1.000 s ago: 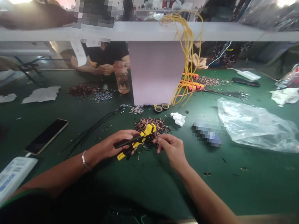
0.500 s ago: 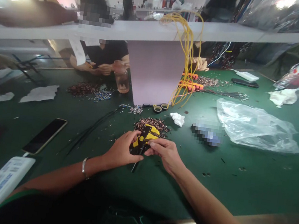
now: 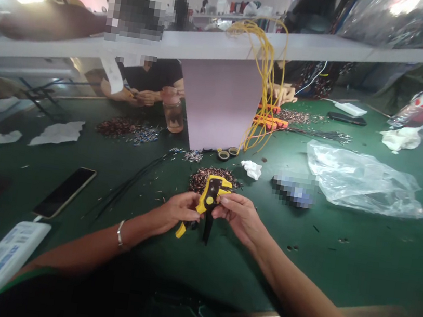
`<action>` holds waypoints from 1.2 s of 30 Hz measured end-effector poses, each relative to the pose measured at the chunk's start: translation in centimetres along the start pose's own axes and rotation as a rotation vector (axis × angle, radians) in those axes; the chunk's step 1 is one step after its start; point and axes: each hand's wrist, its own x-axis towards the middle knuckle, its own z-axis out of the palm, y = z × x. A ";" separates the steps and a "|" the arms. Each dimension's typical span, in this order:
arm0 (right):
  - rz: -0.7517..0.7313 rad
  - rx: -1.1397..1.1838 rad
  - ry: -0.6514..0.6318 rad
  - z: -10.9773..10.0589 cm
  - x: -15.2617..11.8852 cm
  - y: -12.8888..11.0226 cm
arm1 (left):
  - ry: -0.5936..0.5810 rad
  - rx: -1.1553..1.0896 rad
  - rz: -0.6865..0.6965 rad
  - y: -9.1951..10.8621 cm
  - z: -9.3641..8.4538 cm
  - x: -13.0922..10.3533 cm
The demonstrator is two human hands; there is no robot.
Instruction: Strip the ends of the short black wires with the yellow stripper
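Note:
My left hand (image 3: 176, 210) is closed around a yellow and black wire stripper (image 3: 211, 195), which I hold above the table with its jaws away from me and its handles toward me. Close against the tool's right side, my right hand (image 3: 244, 216) has thumb and forefinger pinched together. Whatever lies between those fingertips is too small to make out. Directly behind the tool is a pile of short dark wire pieces (image 3: 203, 177) with copper-coloured ends, partly hidden by it.
Long black wires (image 3: 129, 184) lie to the left, beyond a phone (image 3: 65, 193) and white power bank (image 3: 0, 260). Tape rolls (image 3: 223, 155), crumpled tissue (image 3: 251, 169) and a clear plastic bag (image 3: 361, 179) lie farther back. Yellow wires (image 3: 263, 82) hang from the shelf (image 3: 208, 42). Co-workers' hands (image 3: 145, 98) show opposite.
The wire stripper has turned in my left hand, so its flat side faces me more and its handles show spread. My right hand stays pinched beside it, shifted slightly right.

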 end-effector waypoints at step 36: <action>-0.358 -0.480 0.295 0.7 -1.1 -0.7 | -0.316 -0.141 -0.053 0.3 -1.5 -0.2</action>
